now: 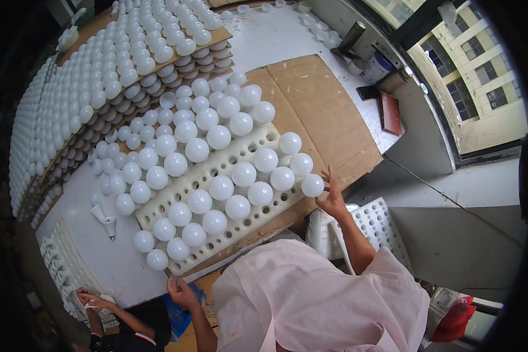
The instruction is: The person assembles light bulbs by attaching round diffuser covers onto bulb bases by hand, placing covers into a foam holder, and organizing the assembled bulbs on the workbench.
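Observation:
A long off-white foam tray (204,262) with rows of holes lies slantwise in front of me, holding rows of glossy white globe bulb covers (237,207). At its right end my right hand (332,202) has thumb and fingers about the side of one globe bulb cover (312,185). Just off the tray's near left corner is my left hand (182,292), its fingers loosely bent and apart, with nothing visible in it. Behind the front rows, a strip of bare holes runs along the foam, and more white globes crowd beyond it.
Stacked boards (217,44) full of white globes fill the back left. Brown cardboard (311,111) lies under the tray. A white bulb-like piece (104,221) lies at left. A co-worker's hands (92,300) work beside another foam tray (70,264). A perforated white panel (376,226) leans at right.

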A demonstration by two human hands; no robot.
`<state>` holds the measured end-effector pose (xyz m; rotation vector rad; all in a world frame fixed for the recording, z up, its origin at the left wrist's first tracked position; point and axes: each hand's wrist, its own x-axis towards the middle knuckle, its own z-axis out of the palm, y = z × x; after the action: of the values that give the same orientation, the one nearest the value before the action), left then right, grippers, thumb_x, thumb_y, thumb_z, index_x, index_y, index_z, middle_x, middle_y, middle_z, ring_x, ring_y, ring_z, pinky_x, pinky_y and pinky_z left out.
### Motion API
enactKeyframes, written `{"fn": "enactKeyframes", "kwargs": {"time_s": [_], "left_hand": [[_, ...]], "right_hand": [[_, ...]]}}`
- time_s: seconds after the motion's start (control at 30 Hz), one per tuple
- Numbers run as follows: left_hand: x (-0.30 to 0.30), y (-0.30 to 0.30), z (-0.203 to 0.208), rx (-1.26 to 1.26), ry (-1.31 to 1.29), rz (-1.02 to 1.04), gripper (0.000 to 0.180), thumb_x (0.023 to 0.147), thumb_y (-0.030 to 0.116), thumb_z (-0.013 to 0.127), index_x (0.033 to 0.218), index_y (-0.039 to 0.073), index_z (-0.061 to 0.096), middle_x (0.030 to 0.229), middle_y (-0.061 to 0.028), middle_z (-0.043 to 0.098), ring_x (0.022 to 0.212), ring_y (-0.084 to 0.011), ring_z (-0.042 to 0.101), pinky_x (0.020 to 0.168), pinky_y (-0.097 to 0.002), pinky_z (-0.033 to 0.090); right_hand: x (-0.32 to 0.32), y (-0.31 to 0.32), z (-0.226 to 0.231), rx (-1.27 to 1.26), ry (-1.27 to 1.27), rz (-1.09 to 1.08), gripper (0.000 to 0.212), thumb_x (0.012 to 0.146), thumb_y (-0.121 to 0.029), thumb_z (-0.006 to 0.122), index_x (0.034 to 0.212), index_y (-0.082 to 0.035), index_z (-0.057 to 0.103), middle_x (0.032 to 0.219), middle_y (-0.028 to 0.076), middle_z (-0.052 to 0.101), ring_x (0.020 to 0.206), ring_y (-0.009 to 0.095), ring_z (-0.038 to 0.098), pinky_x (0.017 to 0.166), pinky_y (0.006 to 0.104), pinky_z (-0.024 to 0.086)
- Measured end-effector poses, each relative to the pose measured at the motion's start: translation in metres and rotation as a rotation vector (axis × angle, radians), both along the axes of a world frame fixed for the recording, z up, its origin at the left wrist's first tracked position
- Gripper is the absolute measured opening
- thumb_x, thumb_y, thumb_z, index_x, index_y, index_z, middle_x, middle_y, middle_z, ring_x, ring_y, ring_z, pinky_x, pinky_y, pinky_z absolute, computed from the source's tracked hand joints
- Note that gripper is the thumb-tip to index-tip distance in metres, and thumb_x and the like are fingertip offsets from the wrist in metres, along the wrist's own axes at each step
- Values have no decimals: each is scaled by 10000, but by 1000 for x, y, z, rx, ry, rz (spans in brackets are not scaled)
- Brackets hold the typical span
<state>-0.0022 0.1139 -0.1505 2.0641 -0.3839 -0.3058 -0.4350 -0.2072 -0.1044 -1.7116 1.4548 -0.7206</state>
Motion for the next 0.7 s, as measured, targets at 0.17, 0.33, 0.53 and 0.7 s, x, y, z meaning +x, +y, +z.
{"fn": "enactKeyframes", "kwargs": {"time_s": [0.17, 0.33, 0.53, 0.7], "left_hand": [[4, -11, -23, 54, 225, -169, 888, 666, 47, 756, 1402, 7, 261, 1245, -201, 533, 1171, -298, 524, 1004, -350, 391], [5, -48, 9, 411, 51, -185, 933, 614, 72, 802, 1382, 0, 277, 1257, -256, 508, 1169, -361, 516, 970, -378, 416], [26, -20, -26, 310, -124, -265, 681, 577, 106, 836, 1174, 1, 526, 1066, -216, 632, 975, -359, 624, 801, -409, 498], [28, -28, -23, 342, -303, -313, 443, 593, 139, 826, 973, 13, 637, 857, -205, 668, 786, -378, 652, 663, -411, 517]], "right_hand": [[1, -10, -55, 16, 105, 288, 591, 652, -72, 711, 1198, -16, 494, 1108, 202, 578, 1052, 354, 555, 889, 407, 454], [8, -17, -44, 54, 328, 415, 409, 634, -90, 704, 1022, -9, 602, 979, 183, 617, 925, 377, 572, 839, 412, 467], [34, -15, -21, -16, 271, 262, 396, 664, -140, 741, 1025, -39, 613, 971, 160, 636, 900, 347, 613, 767, 395, 501], [13, -23, -39, -75, 436, 268, 422, 702, -250, 755, 1058, -75, 612, 973, 160, 646, 912, 346, 619, 777, 397, 507]]}}
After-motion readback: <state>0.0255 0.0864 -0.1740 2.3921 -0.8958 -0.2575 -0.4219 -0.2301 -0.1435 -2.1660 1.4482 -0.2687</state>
